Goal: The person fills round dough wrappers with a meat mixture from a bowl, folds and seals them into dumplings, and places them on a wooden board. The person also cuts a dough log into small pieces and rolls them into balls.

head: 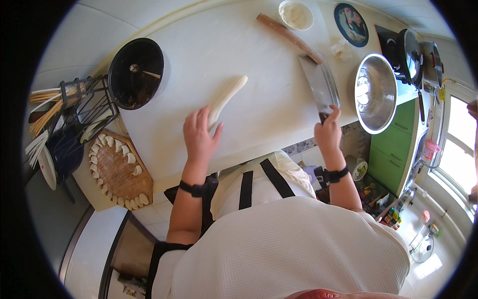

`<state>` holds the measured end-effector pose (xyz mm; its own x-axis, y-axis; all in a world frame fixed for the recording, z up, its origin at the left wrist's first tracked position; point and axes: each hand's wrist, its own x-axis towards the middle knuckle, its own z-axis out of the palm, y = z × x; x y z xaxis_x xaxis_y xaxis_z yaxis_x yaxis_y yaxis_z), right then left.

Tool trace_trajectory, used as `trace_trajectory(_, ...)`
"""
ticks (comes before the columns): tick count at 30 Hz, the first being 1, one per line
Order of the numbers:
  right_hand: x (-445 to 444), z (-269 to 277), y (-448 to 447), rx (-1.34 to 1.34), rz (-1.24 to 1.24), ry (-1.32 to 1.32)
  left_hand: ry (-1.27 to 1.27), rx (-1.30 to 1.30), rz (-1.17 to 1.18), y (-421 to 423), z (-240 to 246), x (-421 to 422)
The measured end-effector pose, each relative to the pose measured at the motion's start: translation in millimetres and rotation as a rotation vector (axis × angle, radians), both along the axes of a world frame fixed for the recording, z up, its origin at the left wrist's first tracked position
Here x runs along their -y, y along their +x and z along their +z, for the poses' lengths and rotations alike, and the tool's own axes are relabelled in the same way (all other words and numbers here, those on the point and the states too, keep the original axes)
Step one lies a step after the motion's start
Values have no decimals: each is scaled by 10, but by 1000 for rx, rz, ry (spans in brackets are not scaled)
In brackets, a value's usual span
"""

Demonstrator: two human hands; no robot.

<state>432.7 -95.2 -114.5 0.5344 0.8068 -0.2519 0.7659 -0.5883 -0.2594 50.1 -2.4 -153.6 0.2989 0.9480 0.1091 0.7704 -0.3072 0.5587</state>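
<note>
A smooth roll of pale dough (228, 98) lies slantwise on the white worktop (186, 56). My left hand (201, 132) rests at its near end, fingers spread; whether it grips the dough is hard to tell. On the right, my right hand (329, 129) holds the dark handle of a cleaver (319, 82), whose broad blade lies on or just above the worktop, pointing away from me. A floury wooden rolling pin (289, 37) lies past the blade, its near end close to the blade's far end. A white bowl of flour (296, 15) stands beside the pin.
At the left stand a black bowl (136, 74) with a spoon in it, a rack of chopsticks (80, 97) and a wooden board (119, 164) edged with several dumplings (130, 158). A steel basin (375, 93), a round mat (351, 25) and lidded pans (412, 58) are on the right.
</note>
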Motion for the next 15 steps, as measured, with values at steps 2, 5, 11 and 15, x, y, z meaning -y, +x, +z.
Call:
trace_trajectory(2, 137, 226, 55, -63, 0, -9, 78, 49, -39, 215, -53, -196)
trace_trajectory(5, 310, 564, 104, -159, -21, 11, 95, 47, -38, 490, -131, -415)
trace_trajectory(11, 274, 810, -59, -676, -193, 251, 193, 75, -115, 644, -152, -297)
trace_trajectory(15, -93, 717, -289, -491, -100, 224, 320, 40, -134, 665, -199, -192)
